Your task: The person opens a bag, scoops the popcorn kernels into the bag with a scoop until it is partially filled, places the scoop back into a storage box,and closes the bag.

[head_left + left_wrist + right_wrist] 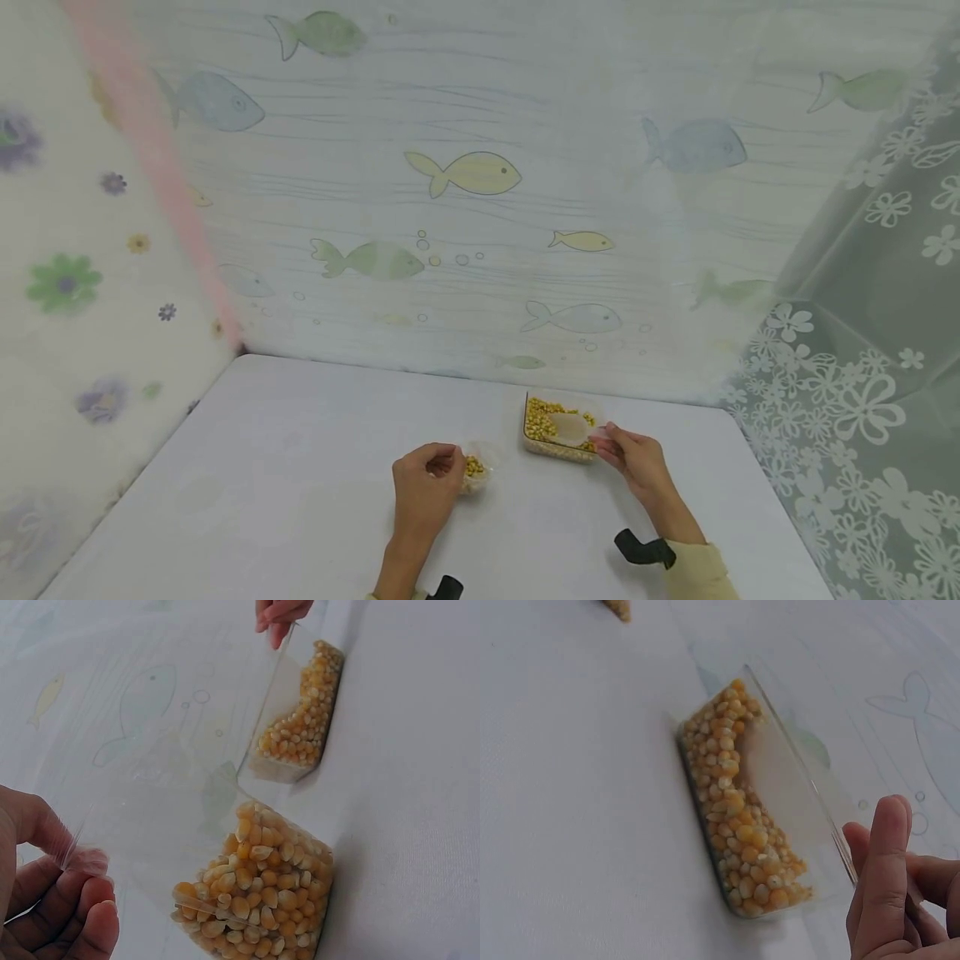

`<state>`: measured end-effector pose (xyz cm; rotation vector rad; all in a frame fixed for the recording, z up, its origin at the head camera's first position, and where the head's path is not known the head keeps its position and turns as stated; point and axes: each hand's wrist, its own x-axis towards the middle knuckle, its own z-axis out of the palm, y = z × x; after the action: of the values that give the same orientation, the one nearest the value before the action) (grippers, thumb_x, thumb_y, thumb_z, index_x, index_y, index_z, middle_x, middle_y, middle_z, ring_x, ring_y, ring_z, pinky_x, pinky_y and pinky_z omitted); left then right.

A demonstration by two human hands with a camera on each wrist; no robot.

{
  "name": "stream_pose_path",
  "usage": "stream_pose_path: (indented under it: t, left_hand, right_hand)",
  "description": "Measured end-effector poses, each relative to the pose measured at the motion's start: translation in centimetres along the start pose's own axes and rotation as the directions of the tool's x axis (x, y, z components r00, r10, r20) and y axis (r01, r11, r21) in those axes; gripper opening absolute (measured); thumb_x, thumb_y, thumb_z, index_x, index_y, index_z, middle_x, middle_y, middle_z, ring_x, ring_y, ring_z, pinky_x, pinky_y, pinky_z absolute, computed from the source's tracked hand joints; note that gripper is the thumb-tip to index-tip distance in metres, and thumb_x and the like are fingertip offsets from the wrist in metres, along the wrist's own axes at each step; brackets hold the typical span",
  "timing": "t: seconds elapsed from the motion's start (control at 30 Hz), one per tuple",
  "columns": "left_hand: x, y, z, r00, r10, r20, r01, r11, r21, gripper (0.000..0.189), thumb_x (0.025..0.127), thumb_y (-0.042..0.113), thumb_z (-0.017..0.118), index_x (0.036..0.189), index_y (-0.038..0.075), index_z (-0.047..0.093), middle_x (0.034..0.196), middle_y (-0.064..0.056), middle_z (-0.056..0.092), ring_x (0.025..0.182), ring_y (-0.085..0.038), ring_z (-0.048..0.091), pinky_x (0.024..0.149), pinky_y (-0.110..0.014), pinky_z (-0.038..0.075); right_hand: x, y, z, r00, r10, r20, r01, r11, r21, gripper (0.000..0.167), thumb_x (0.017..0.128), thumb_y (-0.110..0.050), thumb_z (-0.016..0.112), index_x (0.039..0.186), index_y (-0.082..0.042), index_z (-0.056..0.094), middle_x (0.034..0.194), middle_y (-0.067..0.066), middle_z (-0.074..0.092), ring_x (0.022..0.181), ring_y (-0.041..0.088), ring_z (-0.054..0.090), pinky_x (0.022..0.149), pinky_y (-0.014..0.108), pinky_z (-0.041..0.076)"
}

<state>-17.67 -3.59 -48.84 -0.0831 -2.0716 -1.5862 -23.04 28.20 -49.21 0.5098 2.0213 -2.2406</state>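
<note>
My left hand (429, 487) pinches the upper edge of a clear plastic bag (262, 889) between thumb and fingers. Yellow corn kernels fill the bag's lower part, which sits on the table. To its right stands a clear rectangular container (557, 451), partly filled with more corn kernels (731, 802). A pale, translucent scoop (572, 429) lies inside among the kernels, its bowl partly sunk in them. At the container's right side, my right hand (636, 461) holds the scoop's handle, which the fingers mostly hide.
Both things stand on a white table (300, 450). Behind it hangs a pale curtain (480, 275) with printed fish, and flowered sheets close off the left and right sides. Black wrist mounts (643, 548) stick out near both forearms.
</note>
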Motion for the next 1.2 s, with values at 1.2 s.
stream_pose_path:
  t: [1.2]
  left_hand:
    - [0.1,0.4,0.0,1.000,-0.010,0.001,0.010,1.000,-0.003,0.010,0.080,-0.007,0.074,0.078,0.003,0.076,0.065,0.000,0.068,0.058,-0.007,0.060,0.056,-0.023,0.053]
  right_hand:
    - [-0.9,0.8,-1.8,0.989,0.062,0.132,-0.126,0.820,0.559,0.026,0.109,-0.017,0.042,0.099,-0.009,0.065,0.088,0.004,0.077,0.087,0.007,0.074,0.082,0.014,0.055]
